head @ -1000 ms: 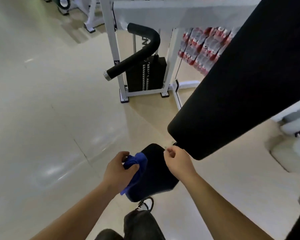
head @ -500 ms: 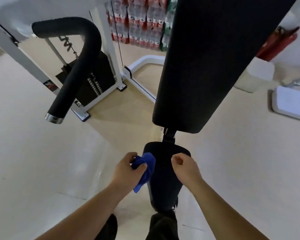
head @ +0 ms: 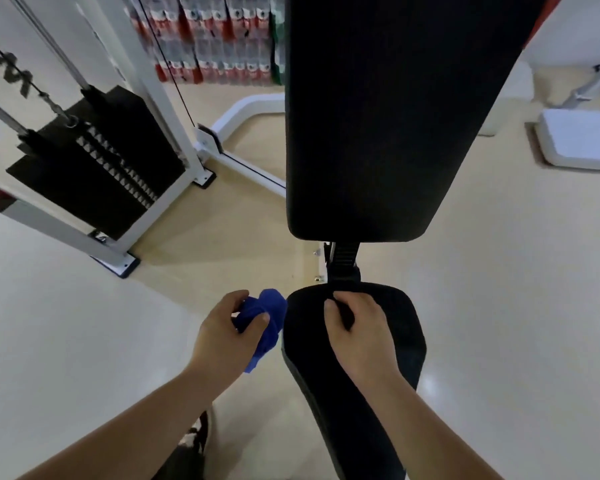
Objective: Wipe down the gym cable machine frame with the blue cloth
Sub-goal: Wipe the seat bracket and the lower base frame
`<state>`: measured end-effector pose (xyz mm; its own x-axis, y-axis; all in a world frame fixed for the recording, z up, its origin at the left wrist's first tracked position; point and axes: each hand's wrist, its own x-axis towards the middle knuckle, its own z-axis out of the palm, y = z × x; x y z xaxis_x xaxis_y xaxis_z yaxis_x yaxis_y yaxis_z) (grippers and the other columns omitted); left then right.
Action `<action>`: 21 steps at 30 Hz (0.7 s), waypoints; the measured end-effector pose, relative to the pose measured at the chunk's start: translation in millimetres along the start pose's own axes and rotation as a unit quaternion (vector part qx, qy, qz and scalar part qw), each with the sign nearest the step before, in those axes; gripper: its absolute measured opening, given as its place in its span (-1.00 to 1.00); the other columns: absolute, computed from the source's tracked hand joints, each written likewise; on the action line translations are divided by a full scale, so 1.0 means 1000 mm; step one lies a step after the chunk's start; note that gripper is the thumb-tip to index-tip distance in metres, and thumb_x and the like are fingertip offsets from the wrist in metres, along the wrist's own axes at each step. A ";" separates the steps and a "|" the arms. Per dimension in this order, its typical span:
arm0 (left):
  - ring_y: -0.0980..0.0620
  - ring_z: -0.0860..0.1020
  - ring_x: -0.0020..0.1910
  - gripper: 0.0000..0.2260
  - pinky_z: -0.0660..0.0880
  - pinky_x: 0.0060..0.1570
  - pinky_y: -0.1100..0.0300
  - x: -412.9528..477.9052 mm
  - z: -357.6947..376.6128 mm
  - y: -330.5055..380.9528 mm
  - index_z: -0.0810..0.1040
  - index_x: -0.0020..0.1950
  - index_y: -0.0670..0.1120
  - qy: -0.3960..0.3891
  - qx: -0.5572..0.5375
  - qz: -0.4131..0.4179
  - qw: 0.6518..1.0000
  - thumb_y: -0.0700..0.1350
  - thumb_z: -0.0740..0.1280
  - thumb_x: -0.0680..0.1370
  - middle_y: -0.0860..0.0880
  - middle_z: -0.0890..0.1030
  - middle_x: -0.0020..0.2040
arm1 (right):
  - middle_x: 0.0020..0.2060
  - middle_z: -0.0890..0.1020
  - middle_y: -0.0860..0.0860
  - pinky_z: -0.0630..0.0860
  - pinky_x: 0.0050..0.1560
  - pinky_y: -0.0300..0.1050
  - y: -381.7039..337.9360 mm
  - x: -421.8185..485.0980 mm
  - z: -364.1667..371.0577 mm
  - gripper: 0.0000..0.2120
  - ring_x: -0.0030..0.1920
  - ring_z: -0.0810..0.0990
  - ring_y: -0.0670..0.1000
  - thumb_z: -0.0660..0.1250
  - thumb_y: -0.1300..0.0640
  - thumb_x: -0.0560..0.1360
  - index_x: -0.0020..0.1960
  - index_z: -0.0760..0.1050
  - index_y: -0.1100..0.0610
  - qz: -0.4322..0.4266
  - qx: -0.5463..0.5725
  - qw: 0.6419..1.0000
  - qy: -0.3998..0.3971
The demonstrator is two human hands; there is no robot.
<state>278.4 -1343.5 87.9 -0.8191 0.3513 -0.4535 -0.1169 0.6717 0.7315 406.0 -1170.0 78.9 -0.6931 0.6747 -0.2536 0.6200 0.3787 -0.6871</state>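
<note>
The seat pad point(head: 357, 386) lies nearest the person, with the back pad point(head: 388, 116) directly behind it. The left hand point(head: 227, 336), holding the cloth point(head: 269, 306), is just left of the seat pad. The right hand point(head: 357, 327) grips its far edge. The weight stack point(head: 94, 174) stands inside the frame point(head: 160, 98), far left.

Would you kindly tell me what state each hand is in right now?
Left hand: closed, holding the cloth.
Right hand: fingers curled at the far edge of the seat; whether it grips anything cannot be told.
</note>
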 end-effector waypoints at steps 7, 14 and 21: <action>0.29 0.59 -0.04 -0.67 0.53 -0.10 0.30 0.112 0.053 -0.064 0.48 0.30 0.13 -0.016 -0.059 0.059 0.996 0.00 0.44 0.56 0.26 0.60 0.07 | 0.05 0.55 -0.08 0.44 -0.02 -0.18 0.065 0.078 0.078 -0.65 0.05 0.48 -0.04 0.31 -0.22 0.54 0.18 0.61 -0.03 -0.060 -0.208 0.971 0.106; 0.26 0.60 -0.07 -0.69 0.58 0.01 0.19 0.201 0.107 -0.106 0.54 0.28 0.08 -0.018 -0.142 0.107 0.984 0.00 0.45 0.55 0.26 0.61 0.05 | 0.02 0.50 -0.18 0.39 0.09 -0.12 0.084 0.089 0.102 -0.66 0.07 0.44 -0.08 0.24 -0.32 0.53 0.10 0.61 -0.15 -0.076 -0.261 0.950 0.150; 0.30 0.59 -0.04 -0.76 0.45 -0.18 0.52 0.237 0.157 -0.078 0.54 0.20 0.06 -0.038 -0.249 0.155 0.955 -0.02 0.45 0.56 0.15 0.62 0.06 | -0.17 0.48 -0.18 0.43 -0.02 -0.08 0.062 0.117 0.102 -0.64 -0.03 0.44 -0.07 0.20 -0.37 0.52 -0.18 0.50 -0.11 -0.001 -0.325 0.935 0.140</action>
<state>181.6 -1209.8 -156.7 -0.8163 0.5425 -0.1984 -0.1445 0.1407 0.9795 326.1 -1132.8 -62.9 -0.6271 0.7790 -0.0014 0.7748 0.6235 -0.1047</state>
